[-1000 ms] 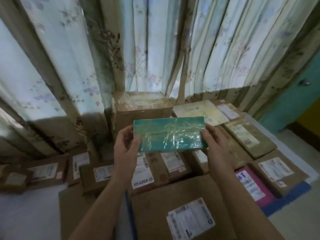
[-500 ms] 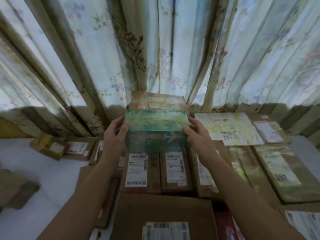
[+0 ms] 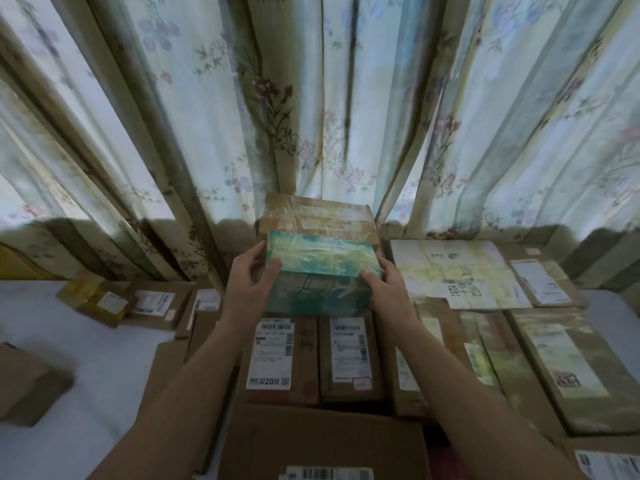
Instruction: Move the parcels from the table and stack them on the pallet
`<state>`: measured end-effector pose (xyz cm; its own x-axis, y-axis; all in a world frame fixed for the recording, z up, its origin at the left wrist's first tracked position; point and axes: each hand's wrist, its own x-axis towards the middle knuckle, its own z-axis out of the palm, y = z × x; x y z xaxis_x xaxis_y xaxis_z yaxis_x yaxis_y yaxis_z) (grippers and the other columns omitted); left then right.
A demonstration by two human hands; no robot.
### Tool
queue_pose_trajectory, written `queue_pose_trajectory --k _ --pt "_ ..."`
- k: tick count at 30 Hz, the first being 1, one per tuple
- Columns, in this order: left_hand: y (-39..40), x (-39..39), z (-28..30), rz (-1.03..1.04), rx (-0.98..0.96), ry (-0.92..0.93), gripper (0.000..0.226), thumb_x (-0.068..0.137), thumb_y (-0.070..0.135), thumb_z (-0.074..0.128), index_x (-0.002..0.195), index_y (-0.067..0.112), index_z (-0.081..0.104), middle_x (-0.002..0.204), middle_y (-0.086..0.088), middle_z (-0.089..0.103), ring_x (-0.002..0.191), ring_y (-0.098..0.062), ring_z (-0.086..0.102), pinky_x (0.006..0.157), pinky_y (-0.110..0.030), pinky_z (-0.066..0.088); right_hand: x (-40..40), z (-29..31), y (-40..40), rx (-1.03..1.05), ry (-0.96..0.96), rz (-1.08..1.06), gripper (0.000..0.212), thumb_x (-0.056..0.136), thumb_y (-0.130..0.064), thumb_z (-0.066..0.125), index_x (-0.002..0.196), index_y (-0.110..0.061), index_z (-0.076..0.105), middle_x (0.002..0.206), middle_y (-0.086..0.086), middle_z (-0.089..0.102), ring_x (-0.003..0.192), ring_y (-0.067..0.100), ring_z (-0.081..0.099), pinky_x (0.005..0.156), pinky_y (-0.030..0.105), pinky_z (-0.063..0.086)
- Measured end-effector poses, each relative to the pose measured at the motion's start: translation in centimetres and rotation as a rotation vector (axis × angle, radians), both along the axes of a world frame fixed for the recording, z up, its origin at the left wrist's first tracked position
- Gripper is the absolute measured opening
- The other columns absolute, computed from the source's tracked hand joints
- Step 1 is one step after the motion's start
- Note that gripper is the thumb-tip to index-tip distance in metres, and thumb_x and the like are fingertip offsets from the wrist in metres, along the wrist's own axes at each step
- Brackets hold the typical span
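While the person leans over the spread of parcels, both hands hold a green box (image 3: 320, 277) wrapped in shiny clear film, one at each end. The left hand (image 3: 247, 284) clasps the box's left end, thumb curled over the top front edge and fingers behind. The right hand (image 3: 386, 284) grips the right end the same way, thumb laid along the top front edge. The green box sits just in front of a taller brown carton (image 3: 317, 216), also film-wrapped, that stands against the flowered curtain (image 3: 311, 98); whether the two touch, or whether the box's underside rests on anything, I cannot tell.

Nearer the person than the green box lie two brown parcels side by side, the left labelled parcel (image 3: 280, 358) and its neighbour (image 3: 351, 358), each with a white shipping label. To the right of the green box lies a flat pale carton (image 3: 457, 271), and beyond that more film-wrapped brown parcels. To the left of it, a few small parcels sit on a white surface (image 3: 86, 348). A large plain carton (image 3: 322, 441) lies closest to the person.
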<state>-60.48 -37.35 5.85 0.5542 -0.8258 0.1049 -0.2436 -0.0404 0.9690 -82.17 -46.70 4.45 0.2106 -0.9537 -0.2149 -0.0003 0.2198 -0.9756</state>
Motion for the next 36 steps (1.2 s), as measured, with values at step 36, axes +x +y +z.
queue_pose_trajectory --k 36 --pt "5.6 -10.8 -3.5 -0.215 0.029 0.077 0.019 0.096 0.026 0.069 0.11 0.023 0.057 0.099 0.0 0.069 0.087 -0.006 0.07 0.07 -0.026 0.06 0.0 0.9 -1.6 -0.209 0.313 0.101 0.029 0.103 -0.028 0.057 0.132 -0.03 0.058 0.131 0.001 0.058 0.111 0.019 0.063 0.093 0.042 0.058"
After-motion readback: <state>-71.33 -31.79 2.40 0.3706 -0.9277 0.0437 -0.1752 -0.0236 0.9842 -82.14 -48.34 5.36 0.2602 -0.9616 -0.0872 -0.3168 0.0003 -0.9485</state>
